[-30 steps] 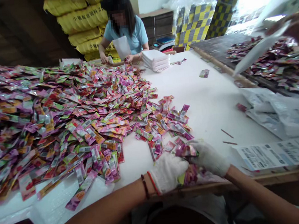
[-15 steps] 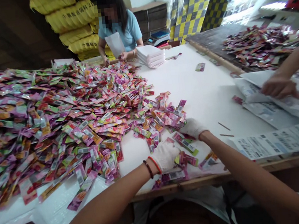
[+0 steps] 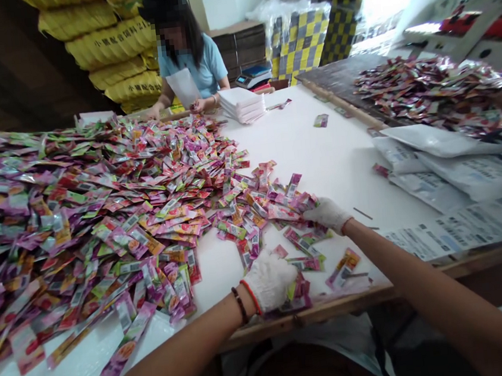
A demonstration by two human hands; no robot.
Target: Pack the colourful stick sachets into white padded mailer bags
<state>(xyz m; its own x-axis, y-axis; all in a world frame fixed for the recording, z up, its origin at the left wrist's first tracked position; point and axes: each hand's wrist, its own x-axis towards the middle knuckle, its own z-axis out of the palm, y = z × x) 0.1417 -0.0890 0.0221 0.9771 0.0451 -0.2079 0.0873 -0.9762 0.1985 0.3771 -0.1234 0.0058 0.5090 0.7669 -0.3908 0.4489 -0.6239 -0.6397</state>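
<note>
My left hand (image 3: pixel 269 279), in a white knit glove, is curled over several small snack packets (image 3: pixel 300 287) near the table's front edge. The ends of these packets stick out beside the fingers; the palm side is hidden. Farther forward and to the right, my gloved right hand (image 3: pixel 328 213) has its bent fingers closed at a pink packet (image 3: pixel 308 201) on the edge of the small heap. Loose purple and green packets (image 3: pixel 301 242) lie between my hands. Another packet (image 3: pixel 343 267) rests nearer the edge, below my right hand.
A large mound of packets (image 3: pixel 101 210) covers the left of the white table (image 3: pixel 300 147). White mailer bags (image 3: pixel 438 174) and a label sheet (image 3: pixel 457 229) lie right. Across the table a person (image 3: pixel 202 61) holds a white bag (image 3: pixel 183 87) by a stack of bags (image 3: pixel 242 105).
My left hand has drawn slightly back toward the table edge over the packets. My right hand stays at the small heap. The co-worker's hand at right has left the mailer bags.
</note>
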